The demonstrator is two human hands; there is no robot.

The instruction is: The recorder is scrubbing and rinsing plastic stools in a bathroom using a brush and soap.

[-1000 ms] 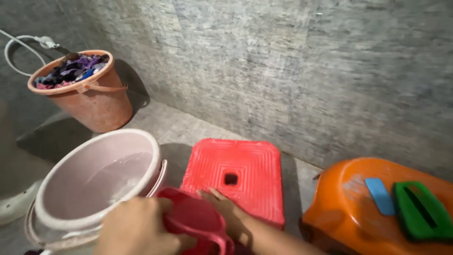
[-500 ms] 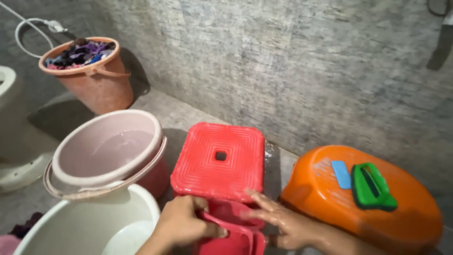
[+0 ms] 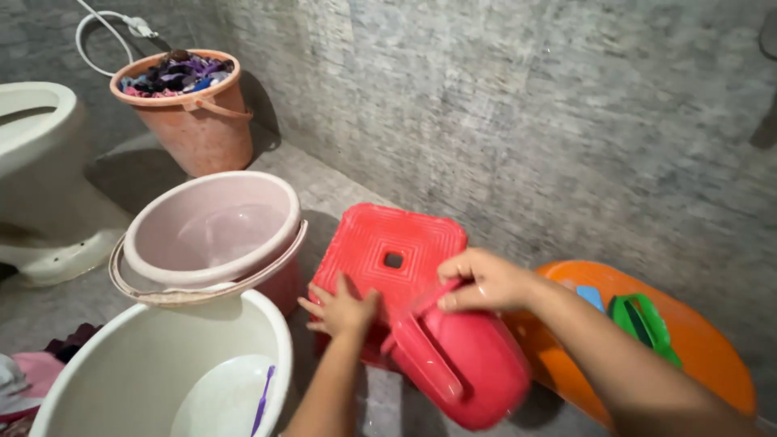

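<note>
R hand (image 3: 484,281) grips 1 red jug (image 3: 460,362) by its rim, held over 1 red stool's (image 3: 380,251) front edge. L hand (image 3: 341,308) lies open, flat on stool. 3 buckets: pink (image 3: 212,233), white (image 3: 154,366), orange w/ clothes (image 3: 188,109). 1 orange tub (image 3: 696,344) at right.

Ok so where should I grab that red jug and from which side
Grip the red jug by its long handle, coming from the left. The jug is tipped mouth-up against the red stool, so the handle faces the left hand, while the right hand holds only the rim.
</note>
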